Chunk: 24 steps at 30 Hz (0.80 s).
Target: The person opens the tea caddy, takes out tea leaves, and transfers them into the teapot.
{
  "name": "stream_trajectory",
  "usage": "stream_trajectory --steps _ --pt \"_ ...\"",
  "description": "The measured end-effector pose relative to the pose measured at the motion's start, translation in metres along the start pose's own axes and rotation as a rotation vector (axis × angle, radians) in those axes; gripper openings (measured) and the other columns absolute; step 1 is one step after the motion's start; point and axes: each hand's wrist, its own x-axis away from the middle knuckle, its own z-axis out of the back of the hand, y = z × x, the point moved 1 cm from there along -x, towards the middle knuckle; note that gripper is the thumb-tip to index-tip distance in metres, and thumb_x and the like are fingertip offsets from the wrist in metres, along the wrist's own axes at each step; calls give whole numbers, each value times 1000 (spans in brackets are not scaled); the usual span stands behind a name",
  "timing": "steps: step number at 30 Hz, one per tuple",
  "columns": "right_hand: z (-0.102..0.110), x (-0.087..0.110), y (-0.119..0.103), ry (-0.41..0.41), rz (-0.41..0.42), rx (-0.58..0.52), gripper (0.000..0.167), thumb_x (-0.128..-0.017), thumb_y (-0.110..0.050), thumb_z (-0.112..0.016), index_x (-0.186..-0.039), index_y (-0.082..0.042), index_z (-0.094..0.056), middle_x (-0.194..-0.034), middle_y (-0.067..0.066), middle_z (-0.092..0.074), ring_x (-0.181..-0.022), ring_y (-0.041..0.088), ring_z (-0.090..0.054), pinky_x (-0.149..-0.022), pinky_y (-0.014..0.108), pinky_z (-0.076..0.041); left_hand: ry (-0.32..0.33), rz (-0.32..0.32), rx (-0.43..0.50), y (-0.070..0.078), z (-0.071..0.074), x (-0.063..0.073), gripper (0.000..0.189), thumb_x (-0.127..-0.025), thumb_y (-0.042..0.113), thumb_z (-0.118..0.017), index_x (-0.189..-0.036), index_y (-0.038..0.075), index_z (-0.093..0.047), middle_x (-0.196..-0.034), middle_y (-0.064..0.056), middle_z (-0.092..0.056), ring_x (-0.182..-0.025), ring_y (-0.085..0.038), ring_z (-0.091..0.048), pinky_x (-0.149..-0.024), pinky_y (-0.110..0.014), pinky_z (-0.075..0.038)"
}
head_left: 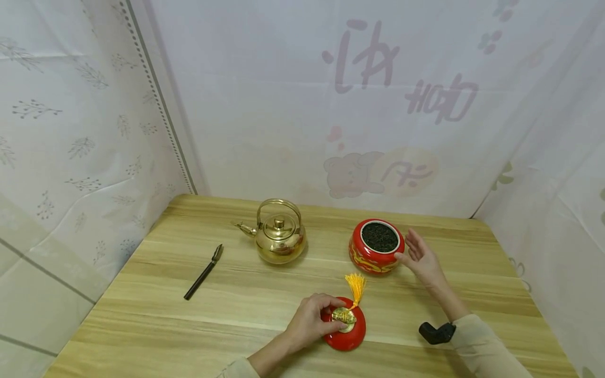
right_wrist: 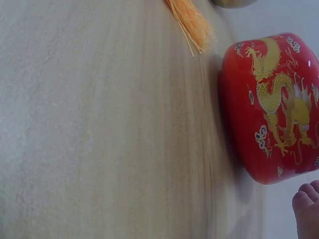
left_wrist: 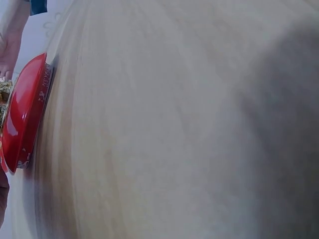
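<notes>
My left hand (head_left: 312,321) pinches the gold knob of a round red lid (head_left: 355,336) between thumb and fingers. An orange tassel (head_left: 355,287) trails from the knob toward the back. In the left wrist view the lid (left_wrist: 24,109) shows edge-on, close over the tabletop. Behind it stands a red jar (head_left: 373,261) with a gold dragon pattern, uncovered and filled with dark tea leaves (head_left: 379,237). My right hand (head_left: 423,262) is at the jar's right side, fingers apart, thumb right at its wall. The right wrist view shows the jar (right_wrist: 271,107) upright beside the fingertips (right_wrist: 305,199).
A shiny brass teapot (head_left: 280,242) stands left of the jar, spout pointing left. Farther left a dark-handled tea scoop (head_left: 203,273) lies on the wooden table (head_left: 156,325). A black device (head_left: 437,333) sits at my right wrist. Printed cloth (head_left: 264,105) hangs behind the table.
</notes>
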Motion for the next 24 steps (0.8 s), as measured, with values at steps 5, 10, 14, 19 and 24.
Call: stream_trajectory --steps 5,10,14,19,24 --pt "0 -1 7 -11 14 -2 81 -90 -6 -62 -150 1 -7 -153 27 -14 -140 40 -16 -113 33 -20 5 -25 -14 0 -1 0 30 -74 25 -80 -101 15 -72 -96 7 -69 -88 -3 -56 -77 -19 -45" --pt "0 -3 12 -23 36 4 82 -90 -6 -62 -149 3 -6 -152 28 -14 -139 42 -16 -108 15 -24 13 -45 -28 0 -2 -1 30 -74 23 -81 -101 14 -72 -97 8 -69 -89 -3 -56 -78 -19 -45" --pt "-2 -5 14 -33 53 9 84 -88 -5 -64 -149 4 -7 -151 29 -16 -137 44 -17 -106 12 -26 16 -47 -29 0 -3 -1 30 -73 21 -81 -101 14 -72 -97 7 -69 -90 -3 -57 -79 -20 -45" --pt "-3 -6 16 -42 46 4 85 -87 -5 -66 -148 5 -7 -152 29 -15 -138 43 -16 -108 15 -25 18 -51 -32 1 -4 -2 29 -73 20 -81 -100 15 -72 -97 8 -69 -91 -3 -57 -80 -20 -45" --pt "-5 -7 17 -60 45 14 84 -87 -4 -65 -149 4 -7 -154 26 -12 -140 40 -14 -103 9 -26 18 -70 -44 0 -4 -3 25 -73 20 -81 -96 16 -72 -96 8 -69 -92 -3 -58 -82 -22 -46"
